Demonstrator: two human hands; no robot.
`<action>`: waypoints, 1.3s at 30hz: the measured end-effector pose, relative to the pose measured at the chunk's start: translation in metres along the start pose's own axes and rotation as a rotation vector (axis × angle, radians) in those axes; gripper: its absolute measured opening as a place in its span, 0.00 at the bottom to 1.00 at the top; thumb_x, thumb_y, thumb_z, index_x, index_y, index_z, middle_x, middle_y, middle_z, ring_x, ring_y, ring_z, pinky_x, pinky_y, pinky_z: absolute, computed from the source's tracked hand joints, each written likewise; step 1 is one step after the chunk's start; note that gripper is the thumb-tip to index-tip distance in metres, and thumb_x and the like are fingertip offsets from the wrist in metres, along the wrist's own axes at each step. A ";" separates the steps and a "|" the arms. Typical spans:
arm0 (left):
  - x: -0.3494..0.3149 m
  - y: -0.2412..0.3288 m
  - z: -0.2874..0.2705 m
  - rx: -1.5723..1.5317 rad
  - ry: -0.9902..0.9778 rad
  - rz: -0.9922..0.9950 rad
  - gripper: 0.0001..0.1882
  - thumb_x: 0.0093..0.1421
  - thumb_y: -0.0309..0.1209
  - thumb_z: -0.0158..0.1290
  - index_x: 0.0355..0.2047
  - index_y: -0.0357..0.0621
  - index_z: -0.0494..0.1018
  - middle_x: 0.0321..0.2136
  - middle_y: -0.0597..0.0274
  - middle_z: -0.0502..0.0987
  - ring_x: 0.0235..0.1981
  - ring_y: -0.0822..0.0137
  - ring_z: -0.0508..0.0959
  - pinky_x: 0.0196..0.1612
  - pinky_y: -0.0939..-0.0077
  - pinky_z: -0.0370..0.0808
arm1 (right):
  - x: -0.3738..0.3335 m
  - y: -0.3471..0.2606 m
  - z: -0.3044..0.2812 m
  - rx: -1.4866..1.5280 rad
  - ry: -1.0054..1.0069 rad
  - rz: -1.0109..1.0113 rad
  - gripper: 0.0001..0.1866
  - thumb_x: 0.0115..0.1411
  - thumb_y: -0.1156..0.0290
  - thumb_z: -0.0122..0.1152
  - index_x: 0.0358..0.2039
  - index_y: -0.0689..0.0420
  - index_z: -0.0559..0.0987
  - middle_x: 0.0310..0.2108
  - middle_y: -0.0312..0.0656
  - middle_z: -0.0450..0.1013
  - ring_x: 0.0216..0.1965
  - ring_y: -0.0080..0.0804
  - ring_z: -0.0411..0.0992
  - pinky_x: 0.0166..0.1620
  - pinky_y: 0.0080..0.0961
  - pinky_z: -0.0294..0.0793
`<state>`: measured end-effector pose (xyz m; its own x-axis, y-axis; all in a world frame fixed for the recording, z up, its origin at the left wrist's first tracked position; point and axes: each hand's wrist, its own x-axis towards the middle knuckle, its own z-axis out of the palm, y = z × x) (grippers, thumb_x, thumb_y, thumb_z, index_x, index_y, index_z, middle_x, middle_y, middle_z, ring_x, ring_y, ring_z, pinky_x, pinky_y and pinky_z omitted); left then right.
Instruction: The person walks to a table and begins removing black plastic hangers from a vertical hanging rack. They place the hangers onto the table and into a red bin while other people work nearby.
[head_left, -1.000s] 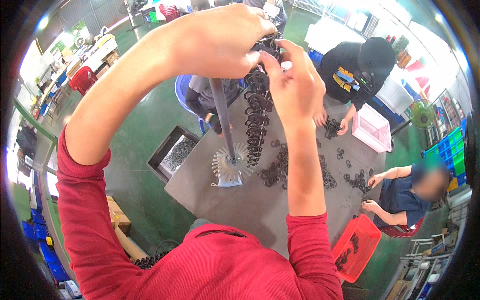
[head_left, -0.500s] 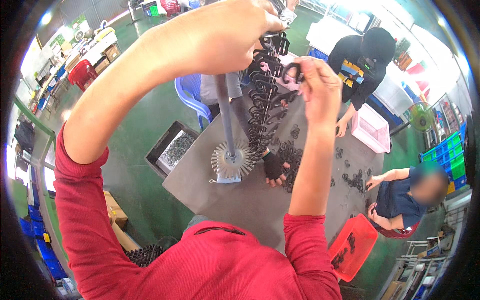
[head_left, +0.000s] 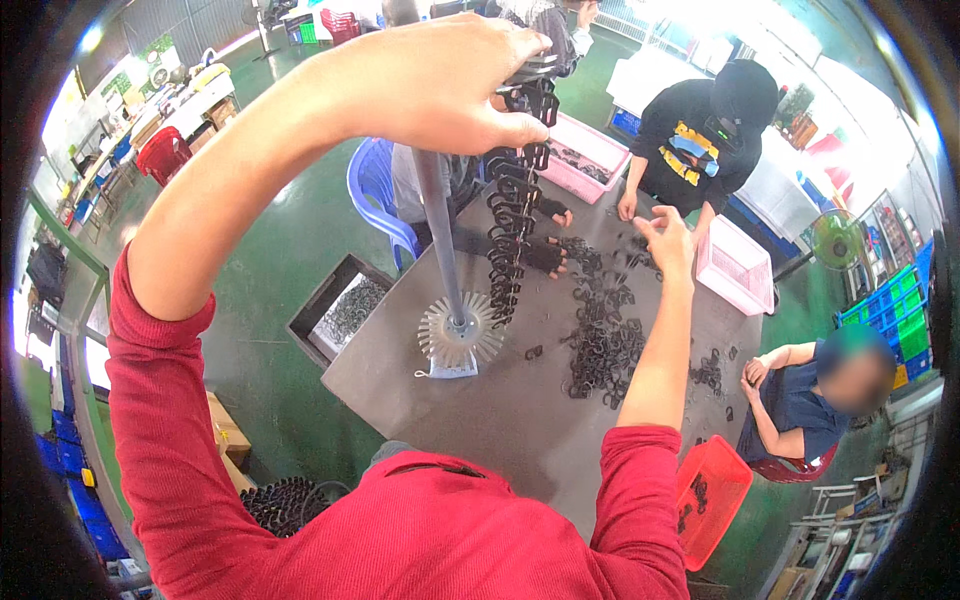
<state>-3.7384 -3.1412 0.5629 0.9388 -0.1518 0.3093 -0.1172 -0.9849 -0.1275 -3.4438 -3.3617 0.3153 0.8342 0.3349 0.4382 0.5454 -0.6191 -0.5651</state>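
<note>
My left hand point(head_left: 485, 85) is raised high, its fingers and thumb closed around the upper end of a hanging string of black plastic clips point(head_left: 510, 220). The string hangs beside a grey pole point(head_left: 438, 215), which rises from a round, slotted disc point(head_left: 460, 332) on the table. My right hand point(head_left: 668, 243) is over the table's far right side, thumb and fingers apart, with no clip held. Beneath it, loose black clips point(head_left: 605, 345) lie in a wide heap. Some dark, blurred pieces show by its fingertips.
Around the grey table point(head_left: 480, 425) sit or stand co-workers; black-gloved hands point(head_left: 548, 255) rest behind the string. Pink baskets point(head_left: 735, 265) stand at the back, a red basket point(head_left: 715, 490) at right. A dark crate point(head_left: 340, 310) and a blue chair point(head_left: 375, 195) are at left.
My right hand has let go of a black clip and moved right and down, away from the string. The string hangs straighter. A co-worker's gloved hand has drawn back from the disc.
</note>
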 end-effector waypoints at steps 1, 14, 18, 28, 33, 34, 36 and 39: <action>0.003 0.003 -0.002 0.005 -0.052 -0.046 0.35 0.56 0.45 0.51 0.54 0.29 0.60 0.52 0.39 0.66 0.54 0.48 0.67 0.58 0.64 0.61 | -0.006 -0.018 0.001 -0.182 0.046 -0.079 0.21 0.49 0.57 0.65 0.40 0.54 0.74 0.34 0.40 0.74 0.34 0.35 0.74 0.36 0.32 0.71; 0.020 0.001 0.019 0.130 0.150 0.062 0.19 0.50 0.25 0.49 0.43 0.28 0.69 0.41 0.41 0.72 0.45 0.45 0.72 0.50 0.60 0.68 | -0.033 -0.239 -0.005 0.277 0.617 -0.625 0.08 0.51 0.64 0.63 0.31 0.51 0.78 0.25 0.38 0.72 0.21 0.37 0.72 0.24 0.28 0.70; 0.016 0.005 0.015 0.096 0.139 0.084 0.18 0.51 0.25 0.49 0.42 0.28 0.70 0.40 0.42 0.74 0.43 0.45 0.73 0.47 0.60 0.69 | -0.028 -0.238 -0.001 0.659 0.503 -0.582 0.06 0.53 0.70 0.63 0.30 0.56 0.80 0.21 0.34 0.73 0.15 0.24 0.67 0.19 0.19 0.64; 0.011 0.011 -0.002 -0.128 -0.003 0.052 0.24 0.47 0.18 0.41 0.47 0.24 0.66 0.40 0.36 0.71 0.45 0.44 0.72 0.50 0.63 0.68 | -0.023 -0.181 -0.025 1.258 -0.002 -0.176 0.08 0.58 0.70 0.60 0.34 0.61 0.80 0.19 0.30 0.69 0.13 0.11 0.53 0.16 0.12 0.49; -0.001 -0.011 0.002 -0.174 0.036 0.199 0.24 0.52 0.21 0.40 0.51 0.25 0.61 0.43 0.39 0.70 0.44 0.45 0.72 0.50 0.61 0.69 | 0.002 -0.108 -0.030 0.972 0.068 -0.062 0.08 0.58 0.69 0.60 0.34 0.59 0.81 0.25 0.33 0.73 0.16 0.13 0.58 0.20 0.11 0.53; -0.001 -0.012 -0.002 -0.212 -0.014 0.185 0.24 0.53 0.21 0.41 0.52 0.26 0.60 0.43 0.39 0.70 0.44 0.46 0.72 0.49 0.60 0.69 | 0.005 -0.094 -0.025 0.915 0.054 -0.050 0.07 0.58 0.69 0.60 0.33 0.59 0.80 0.20 0.32 0.70 0.14 0.13 0.59 0.16 0.13 0.54; 0.003 -0.004 -0.022 -0.298 -0.190 0.137 0.24 0.54 0.24 0.42 0.52 0.26 0.59 0.41 0.39 0.70 0.42 0.46 0.73 0.48 0.60 0.69 | 0.007 -0.050 -0.012 0.702 0.018 -0.023 0.08 0.57 0.68 0.61 0.32 0.59 0.78 0.16 0.32 0.69 0.12 0.15 0.62 0.14 0.16 0.57; 0.001 -0.009 -0.010 -0.250 -0.148 0.142 0.25 0.55 0.29 0.45 0.50 0.25 0.59 0.38 0.37 0.71 0.40 0.46 0.73 0.46 0.59 0.70 | 0.004 -0.022 -0.001 -0.013 -0.046 0.054 0.19 0.54 0.57 0.62 0.41 0.55 0.74 0.30 0.43 0.75 0.29 0.36 0.75 0.34 0.30 0.71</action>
<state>-3.7397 -3.1331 0.5733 0.9421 -0.2936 0.1620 -0.3093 -0.9475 0.0816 -3.4522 -3.3476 0.3306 0.8656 0.3329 0.3740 0.4982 -0.6464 -0.5779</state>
